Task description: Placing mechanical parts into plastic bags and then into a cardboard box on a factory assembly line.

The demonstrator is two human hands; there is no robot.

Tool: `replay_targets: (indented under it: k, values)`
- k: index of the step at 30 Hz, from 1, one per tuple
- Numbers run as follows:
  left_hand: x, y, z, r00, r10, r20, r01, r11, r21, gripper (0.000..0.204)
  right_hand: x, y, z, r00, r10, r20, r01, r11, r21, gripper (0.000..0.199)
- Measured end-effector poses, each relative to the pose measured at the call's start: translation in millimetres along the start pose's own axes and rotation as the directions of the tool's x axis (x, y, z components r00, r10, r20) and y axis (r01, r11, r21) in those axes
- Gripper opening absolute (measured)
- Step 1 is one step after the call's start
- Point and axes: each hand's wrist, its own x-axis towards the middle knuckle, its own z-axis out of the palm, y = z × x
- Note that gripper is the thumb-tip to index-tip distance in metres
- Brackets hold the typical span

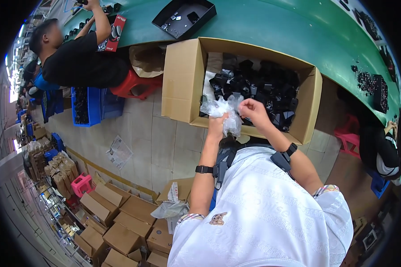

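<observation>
My left hand and my right hand both grip a crumpled clear plastic bag and hold it over the near edge of an open cardboard box. The box is full of small black parts and stands on the tiled floor against a green table. My right hand pinches the top of the bag while my left hand clasps it from below. I cannot tell what the bag contains. Each wrist wears a black band.
The green table carries a black tray and piles of small black parts. A person in a black shirt sits on a red stool at the upper left, beside blue crates. Several cardboard boxes are stacked lower left.
</observation>
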Motion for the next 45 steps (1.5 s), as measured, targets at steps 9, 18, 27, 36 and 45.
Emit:
replay_targets:
  k: [9,18,27,36,45]
  values:
    - [-8,-3,-29,0.947,-0.219,0.235,0.299,0.868,-0.397,0.038,-9,-40,16,0.925,-0.138,0.353,0.331,0.746,-0.577,0.020]
    - [-29,42,-25,0.831,0.556,0.035,-0.418,0.582,0.698,0.029,144,21,-24,0.975,-0.183,0.129,0.208,0.523,-0.827,0.017]
    - [-5,20,-21,0.732,0.654,0.191,-0.258,0.007,0.966,0.042,247,34,1,0.985,-0.156,0.069,0.069,-0.007,-0.998,0.024]
    - [17,18,-26,0.813,0.562,0.151,-0.180,-0.003,0.984,0.040,246,53,-11,0.987,-0.159,0.008,0.026,0.113,-0.993,0.018]
    - [14,18,-22,0.825,0.554,0.110,-0.130,-0.004,0.992,0.036,120,43,-70,0.926,-0.351,-0.139,0.163,0.704,-0.691,0.015]
